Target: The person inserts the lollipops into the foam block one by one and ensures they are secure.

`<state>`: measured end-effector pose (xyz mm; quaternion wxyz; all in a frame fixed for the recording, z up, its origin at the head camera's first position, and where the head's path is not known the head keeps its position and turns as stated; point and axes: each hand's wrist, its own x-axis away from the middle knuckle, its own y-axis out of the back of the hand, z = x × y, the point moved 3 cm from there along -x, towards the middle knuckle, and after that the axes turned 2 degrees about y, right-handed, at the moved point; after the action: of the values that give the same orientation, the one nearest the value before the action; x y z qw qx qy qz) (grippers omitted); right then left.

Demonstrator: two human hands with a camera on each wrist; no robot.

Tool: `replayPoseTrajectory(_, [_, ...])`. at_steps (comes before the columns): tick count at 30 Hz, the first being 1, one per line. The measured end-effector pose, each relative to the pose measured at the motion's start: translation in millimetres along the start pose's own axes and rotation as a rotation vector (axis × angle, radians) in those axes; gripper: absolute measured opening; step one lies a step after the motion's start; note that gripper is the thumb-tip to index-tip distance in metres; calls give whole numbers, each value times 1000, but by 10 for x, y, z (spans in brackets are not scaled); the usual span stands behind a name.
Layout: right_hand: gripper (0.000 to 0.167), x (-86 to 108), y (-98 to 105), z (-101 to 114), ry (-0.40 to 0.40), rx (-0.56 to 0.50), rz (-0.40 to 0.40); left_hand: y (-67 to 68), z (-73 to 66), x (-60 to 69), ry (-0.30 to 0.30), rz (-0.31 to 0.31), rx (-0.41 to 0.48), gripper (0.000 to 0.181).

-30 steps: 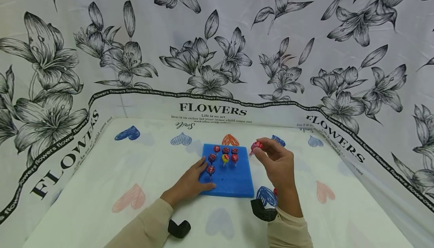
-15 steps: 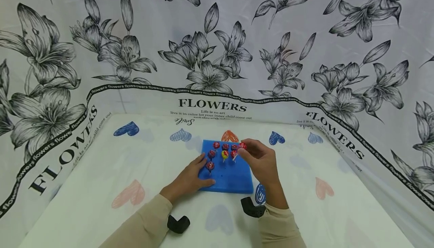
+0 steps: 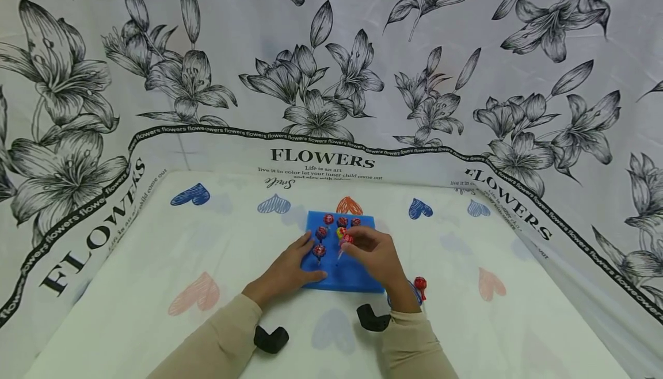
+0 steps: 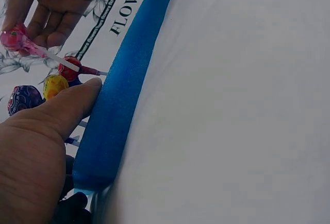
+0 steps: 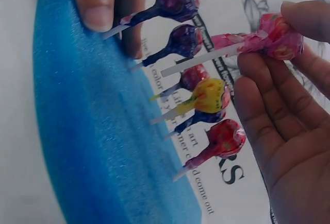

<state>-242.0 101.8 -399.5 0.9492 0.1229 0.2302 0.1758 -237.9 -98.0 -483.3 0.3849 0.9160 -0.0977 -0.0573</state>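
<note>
A blue foam block (image 3: pixel 349 280) lies on the table, with several wrapped lollipops stuck upright in its far and left parts. One has a yellow wrapper (image 5: pixel 210 95); others are dark purple or red. My left hand (image 3: pixel 282 275) rests at the block's left side, fingers fairly straight along the edge and thumb on the top. Above the block, my right hand (image 3: pixel 377 252) pinches a pink-and-red lollipop (image 5: pixel 281 38) by its head between thumb and fingers. Its white stick points down at a tilt, its tip apart from the foam in the right wrist view.
A red lollipop (image 3: pixel 420 284) lies on the table to the right of my right wrist. Black mounts (image 3: pixel 271 339) sit by both wrists. The white tablecloth (image 3: pixel 248 241) bears printed hearts, and a flower-patterned curtain (image 3: pixel 217 97) stands behind.
My right hand has carried the pinched lollipop leftward and nearer, from beside the block to above its middle. The red lollipop on the table is now uncovered. My left hand stays on the block.
</note>
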Motion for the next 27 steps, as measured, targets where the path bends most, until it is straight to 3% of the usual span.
replayPoseTrajectory(4, [22, 14, -25, 28, 19, -5, 31, 6, 4, -2, -7, -3, -3, 92])
replayPoseTrajectory(10, [21, 15, -50, -46, -15, -25, 80, 9, 12, -6, 5, -3, 8, 93])
replayPoseTrajectory(27, [23, 46, -106, -189, -39, -21, 150, -1, 10, 2, -10, -4, 1, 92])
